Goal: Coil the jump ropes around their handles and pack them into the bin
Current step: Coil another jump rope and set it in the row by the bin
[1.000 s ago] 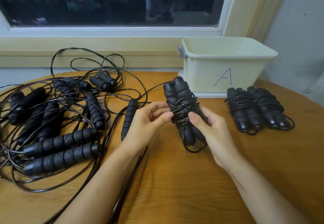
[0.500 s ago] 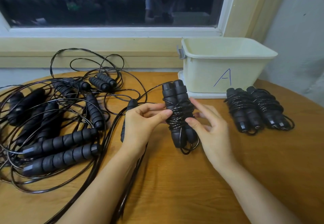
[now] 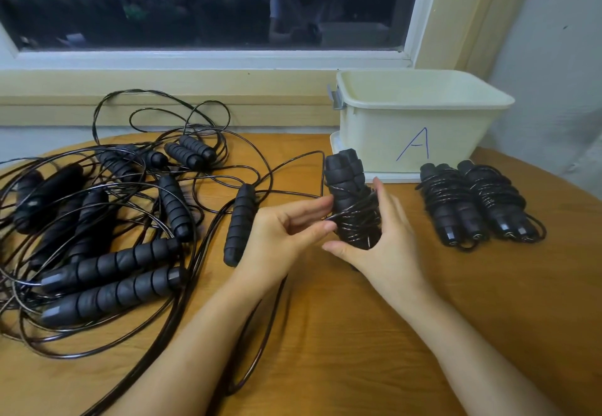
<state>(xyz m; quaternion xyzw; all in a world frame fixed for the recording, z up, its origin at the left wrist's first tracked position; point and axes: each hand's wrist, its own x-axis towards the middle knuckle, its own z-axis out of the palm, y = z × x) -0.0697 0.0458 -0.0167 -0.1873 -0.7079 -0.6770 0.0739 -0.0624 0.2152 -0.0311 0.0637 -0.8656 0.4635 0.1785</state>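
Observation:
A coiled jump rope bundle, two black foam handles wound with black cord, stands nearly upright between my hands above the table. My right hand grips its lower part, thumb underneath and fingers behind. My left hand pinches the cord at the bundle's left side with thumb and fingertips. The cream bin marked "A" stands just behind. Two finished coiled bundles lie on the table to the right of my hands, in front of the bin.
A tangle of loose jump ropes with several black handles covers the left of the round wooden table. One loose handle lies beside my left hand, its cord trailing toward me. A window sill runs behind.
The bundle has been tipped more upright and lifted slightly toward the bin. My right hand has slid from its side to cup its lower end; the hanging loop is now tucked away.

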